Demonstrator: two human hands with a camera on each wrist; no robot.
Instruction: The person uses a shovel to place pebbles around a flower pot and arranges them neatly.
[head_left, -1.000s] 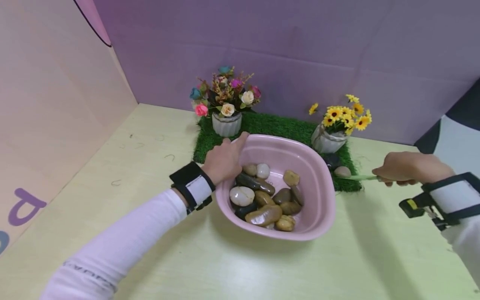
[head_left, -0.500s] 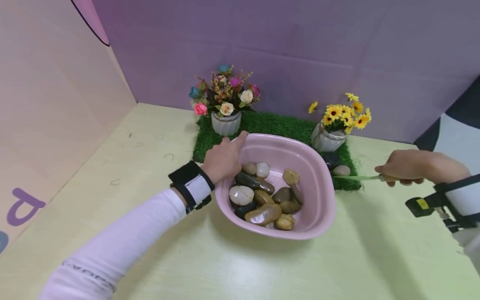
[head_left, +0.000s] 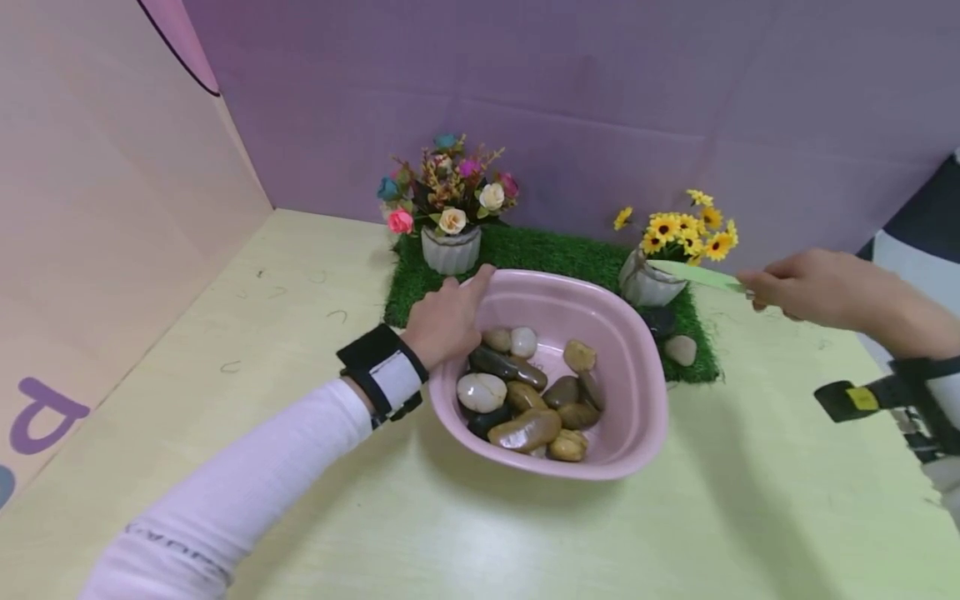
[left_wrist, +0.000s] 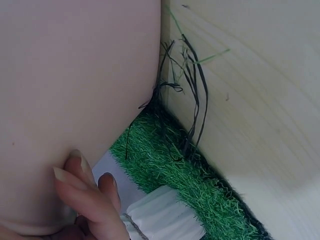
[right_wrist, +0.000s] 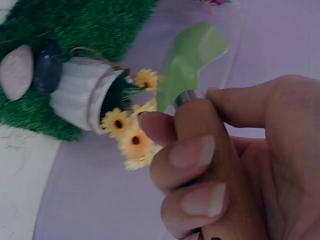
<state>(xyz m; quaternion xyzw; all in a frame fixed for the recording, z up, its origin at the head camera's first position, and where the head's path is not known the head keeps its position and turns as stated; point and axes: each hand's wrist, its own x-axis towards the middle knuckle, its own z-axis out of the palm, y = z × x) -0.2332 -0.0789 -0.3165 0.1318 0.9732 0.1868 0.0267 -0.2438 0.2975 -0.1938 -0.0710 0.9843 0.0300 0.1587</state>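
My left hand [head_left: 444,323] grips the left rim of a pink plastic basin [head_left: 651,379], with fingertips against its outer wall in the left wrist view. Several smooth brown, black and white stones [head_left: 527,429] lie inside the basin. In my right hand [head_left: 828,292] is a small garden trowel with a light green blade [right_wrist: 182,67] and a wooden handle [right_wrist: 220,150], fingers wrapped round the handle. Seen from the head, the blade overlaps the white pot [head_left: 648,283] of yellow flowers [head_left: 686,233].
A green artificial grass mat [head_left: 555,247] lies behind the basin. On it stand a pot of mixed flowers [head_left: 452,250], a black stone [head_left: 660,322] and a pale stone [head_left: 681,350]. A purple wall [head_left: 540,125] closes off the back of the wooden table [head_left: 345,508].
My right hand has lifted the trowel from low beside the pale stone up to the level of the yellow flowers' pot. The left hand and the basin have stayed put.
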